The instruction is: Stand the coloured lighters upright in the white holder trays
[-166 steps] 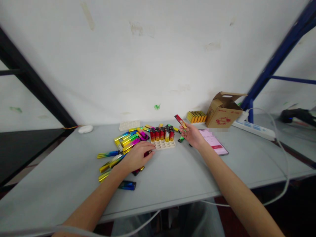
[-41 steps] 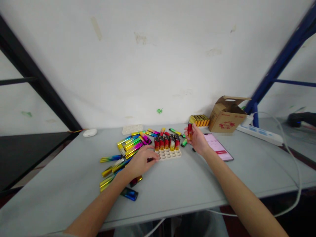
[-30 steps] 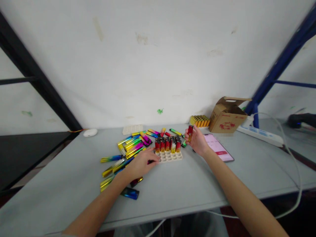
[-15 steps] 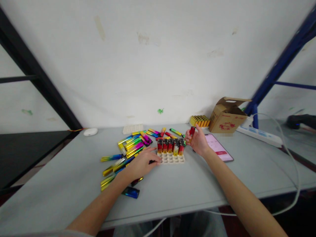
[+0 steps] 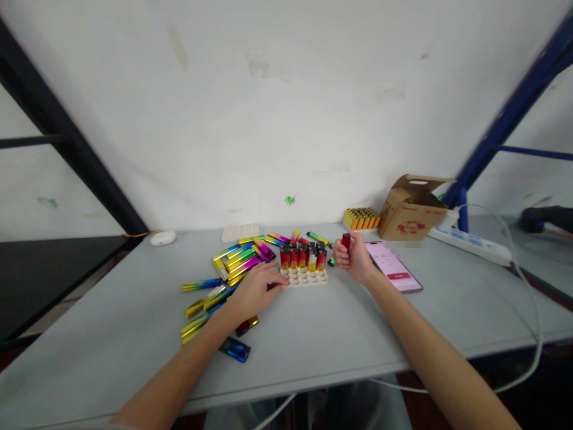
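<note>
Red lighter, right of the round-holed tray

Glossy lighters stand upright in its rear rows. Our right hand wraps curled fingers around the smooth red one, end protruding above; our left hand, at tray's left edge, finger grip unclear.

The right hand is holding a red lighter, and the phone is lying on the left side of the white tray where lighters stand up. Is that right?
Not quite: the head view shows the phone lying on the right side of the white tray where lighters stand up. The right hand is holding a red lighter.
</note>
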